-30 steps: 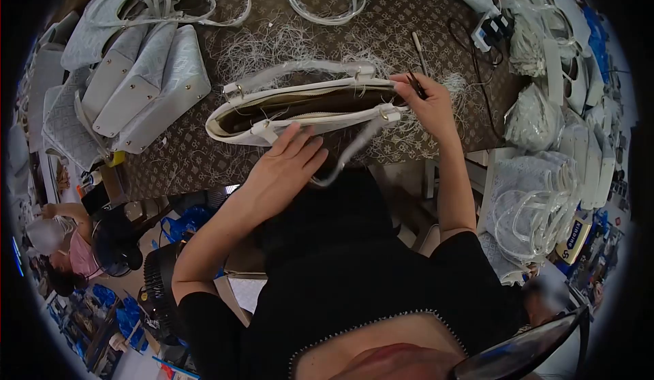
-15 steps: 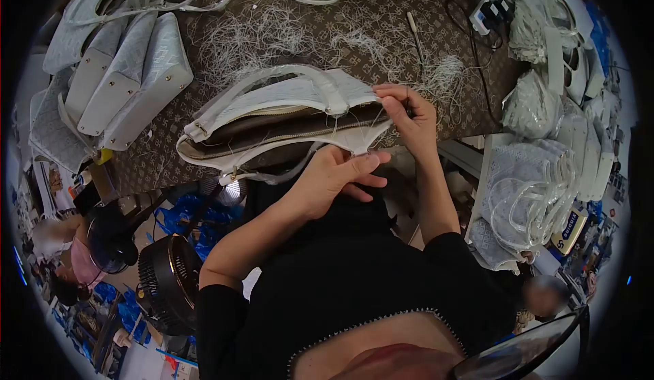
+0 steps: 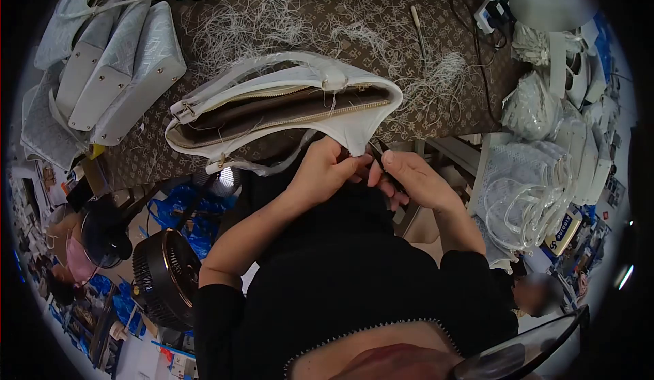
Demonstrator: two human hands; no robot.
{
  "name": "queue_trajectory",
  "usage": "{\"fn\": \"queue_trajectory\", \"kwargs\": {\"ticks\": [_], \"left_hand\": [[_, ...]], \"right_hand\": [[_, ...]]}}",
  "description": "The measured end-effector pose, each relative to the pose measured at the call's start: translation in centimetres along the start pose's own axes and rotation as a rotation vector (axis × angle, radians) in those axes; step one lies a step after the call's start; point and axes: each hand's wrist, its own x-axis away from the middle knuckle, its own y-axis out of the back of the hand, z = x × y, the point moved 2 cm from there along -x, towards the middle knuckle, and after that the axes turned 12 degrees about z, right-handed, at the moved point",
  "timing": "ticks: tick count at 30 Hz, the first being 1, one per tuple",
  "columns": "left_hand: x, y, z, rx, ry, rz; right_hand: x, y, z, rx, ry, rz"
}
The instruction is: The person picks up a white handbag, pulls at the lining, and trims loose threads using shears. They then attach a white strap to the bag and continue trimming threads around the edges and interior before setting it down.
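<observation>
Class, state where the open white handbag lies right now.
Head view: the open white handbag lies centre, on the near edge of the patterned table, its lower corner pinched by the left hand, loose threads behind it.

Black short-sleeved top, beaded neckline
</observation>
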Motion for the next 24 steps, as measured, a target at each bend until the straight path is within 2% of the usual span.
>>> {"fn": "queue_trajectory", "kwargs": {"ticks": [5,13,24], "left_hand": [[-0.1,0.4,-0.1,-0.11,0.013,0.005],[-0.4,0.8,0.6,-0.273,-0.073,-0.007],[-0.6,0.9,1.4,-0.329,-0.085,-0.035]], "right_hand": [[-0.1,-0.3,0.5,0.037,-0.081,-0.012],[-0.6,-0.2,0.7,0.113,-0.201,0.003],[-0.7,-0.2,0.9,0.126,-0.214,-0.036]]}}
